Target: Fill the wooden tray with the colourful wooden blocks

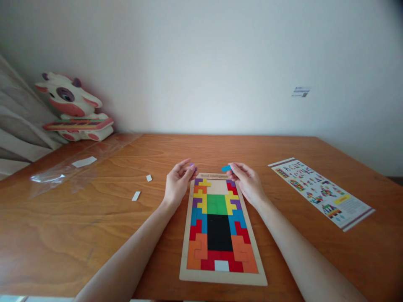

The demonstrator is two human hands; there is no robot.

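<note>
A wooden puzzle board (223, 277) lies on the table, filled with red, orange, blue, yellow, purple, green and black pieces. Bare wood shows near its top, between the coloured side columns, and a white piece (221, 265) sits at its near end. Above the board's upper left corner, my left hand (179, 181) pinches a small purple piece (192, 166), mostly hidden by the fingers. My right hand (247, 180) is closed on a blue piece (226, 168) over the upper right corner. Neither held piece touches the board's other pieces.
Two small white pieces (149, 178) (136, 196) lie left of the board. A printed sheet (321, 191) is at the right. Clear plastic wrap (63, 174) and a cow-shaped toy keyboard (78, 123) are at the left, near the wall.
</note>
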